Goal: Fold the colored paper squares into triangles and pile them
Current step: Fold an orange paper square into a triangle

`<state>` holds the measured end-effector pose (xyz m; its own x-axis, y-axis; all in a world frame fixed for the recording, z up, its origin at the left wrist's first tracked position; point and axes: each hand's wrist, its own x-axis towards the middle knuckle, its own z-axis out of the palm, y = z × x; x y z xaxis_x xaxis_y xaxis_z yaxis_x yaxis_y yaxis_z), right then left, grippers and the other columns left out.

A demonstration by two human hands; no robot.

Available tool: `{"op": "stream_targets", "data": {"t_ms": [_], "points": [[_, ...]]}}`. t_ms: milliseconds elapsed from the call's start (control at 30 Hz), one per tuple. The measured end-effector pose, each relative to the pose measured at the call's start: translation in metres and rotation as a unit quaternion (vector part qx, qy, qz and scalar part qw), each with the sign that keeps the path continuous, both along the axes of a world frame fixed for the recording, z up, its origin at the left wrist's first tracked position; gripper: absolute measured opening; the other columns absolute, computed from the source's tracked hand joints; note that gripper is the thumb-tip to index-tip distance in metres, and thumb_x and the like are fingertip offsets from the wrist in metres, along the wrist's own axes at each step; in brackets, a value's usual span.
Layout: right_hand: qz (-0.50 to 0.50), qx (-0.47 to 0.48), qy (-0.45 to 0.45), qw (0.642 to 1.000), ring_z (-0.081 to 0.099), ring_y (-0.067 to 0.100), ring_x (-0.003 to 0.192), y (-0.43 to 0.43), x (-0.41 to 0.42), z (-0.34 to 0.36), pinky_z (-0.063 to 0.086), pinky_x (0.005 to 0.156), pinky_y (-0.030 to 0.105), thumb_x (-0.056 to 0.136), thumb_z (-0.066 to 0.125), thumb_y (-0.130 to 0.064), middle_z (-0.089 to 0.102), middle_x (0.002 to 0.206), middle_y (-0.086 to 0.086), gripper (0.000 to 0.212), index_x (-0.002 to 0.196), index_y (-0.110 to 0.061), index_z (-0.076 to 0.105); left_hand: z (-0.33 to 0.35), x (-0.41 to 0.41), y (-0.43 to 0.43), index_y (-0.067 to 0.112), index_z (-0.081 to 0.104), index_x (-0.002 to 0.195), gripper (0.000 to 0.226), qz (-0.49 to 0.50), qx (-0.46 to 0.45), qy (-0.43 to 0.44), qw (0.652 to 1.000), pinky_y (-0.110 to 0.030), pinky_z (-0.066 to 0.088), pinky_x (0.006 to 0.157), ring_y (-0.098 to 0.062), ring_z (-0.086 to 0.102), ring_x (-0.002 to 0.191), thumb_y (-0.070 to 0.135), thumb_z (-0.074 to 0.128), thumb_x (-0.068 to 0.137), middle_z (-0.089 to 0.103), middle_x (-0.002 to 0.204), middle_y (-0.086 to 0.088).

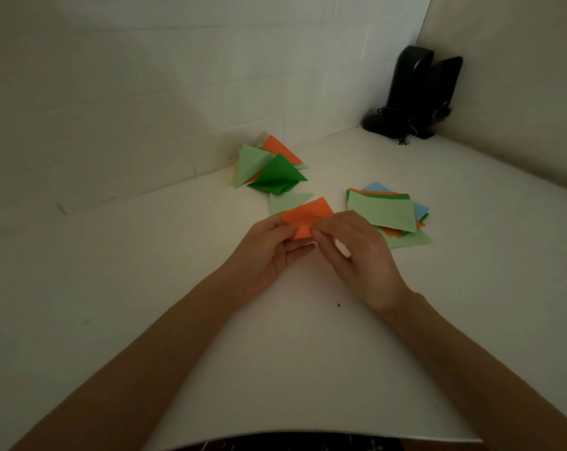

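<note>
At the centre of the frame, both hands hold an orange paper square (308,212) just above the white surface (178,271). The left hand (269,247) grips its near left edge with curled fingers (300,248), and the right hand (360,252) pinches the near corner, probably to bring the corners together for a diagonal fold.

The unfolded squares (383,211) lie in a loose stack just right of the hands, within easy reach. The folded triangles (272,167) are piled further up the frame, out of the working space. One light green triangle (288,201) lies apart, just behind the orange sheet.
</note>
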<state>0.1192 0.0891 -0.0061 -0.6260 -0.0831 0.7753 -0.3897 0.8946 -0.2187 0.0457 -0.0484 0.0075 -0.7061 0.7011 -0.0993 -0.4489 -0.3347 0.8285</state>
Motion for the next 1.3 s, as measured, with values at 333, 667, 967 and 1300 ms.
{"op": "stream_targets", "data": {"t_ms": [333, 667, 967, 1300], "points": [[0.039, 0.152, 0.023, 0.987, 0.057, 0.024, 0.112, 0.003, -0.002, -0.002, 0.041, 0.095, 0.030, 0.089, 0.058, -0.001, 0.064, 0.119, 0.010, 0.021, 0.107, -0.004, 0.069, 0.006, -0.002, -0.011, -0.001, 0.054, 0.112, 0.036, -0.007, 0.111, -0.103, 0.988, -0.023, 0.053, 0.065, -0.015, 0.064, 0.075, 0.016, 0.051, 0.080, 0.066, 0.086, -0.009], [0.019, 0.144, -0.005, 0.989, 0.061, 0.029, 0.101, -0.006, -0.002, -0.005, 0.043, 0.089, 0.032, 0.088, 0.055, 0.000, 0.066, 0.112, 0.014, 0.024, 0.108, -0.001, 0.067, 0.003, 0.000, -0.008, -0.005, 0.057, 0.106, 0.031, -0.061, 0.092, -0.099, 0.989, -0.029, 0.056, 0.077, -0.019, 0.068, 0.088, 0.014, 0.042, 0.086, 0.069, 0.100, -0.015], [-0.066, -0.080, 0.006, 0.995, 0.051, 0.014, 0.077, -0.001, 0.002, 0.003, 0.043, 0.073, 0.021, 0.091, 0.056, -0.018, 0.063, 0.080, -0.007, 0.018, 0.088, -0.005, 0.068, -0.004, -0.002, -0.003, 0.021, 0.063, 0.105, 0.027, 0.066, -0.030, 0.120, 0.990, -0.024, 0.055, 0.075, -0.012, 0.067, 0.084, 0.027, 0.063, 0.079, 0.070, 0.094, 0.004], [-0.096, -0.305, -0.166, 0.933, 0.050, 0.012, 0.078, -0.003, 0.001, 0.008, 0.032, 0.064, 0.009, 0.089, 0.061, -0.022, 0.060, 0.081, -0.001, 0.011, 0.078, -0.024, 0.058, -0.006, 0.005, -0.004, 0.026, 0.065, 0.103, 0.037, 0.101, -0.087, 0.299, 0.945, -0.035, 0.054, 0.085, -0.005, 0.062, 0.081, -0.002, 0.066, 0.080, 0.068, 0.084, 0.015]]}}
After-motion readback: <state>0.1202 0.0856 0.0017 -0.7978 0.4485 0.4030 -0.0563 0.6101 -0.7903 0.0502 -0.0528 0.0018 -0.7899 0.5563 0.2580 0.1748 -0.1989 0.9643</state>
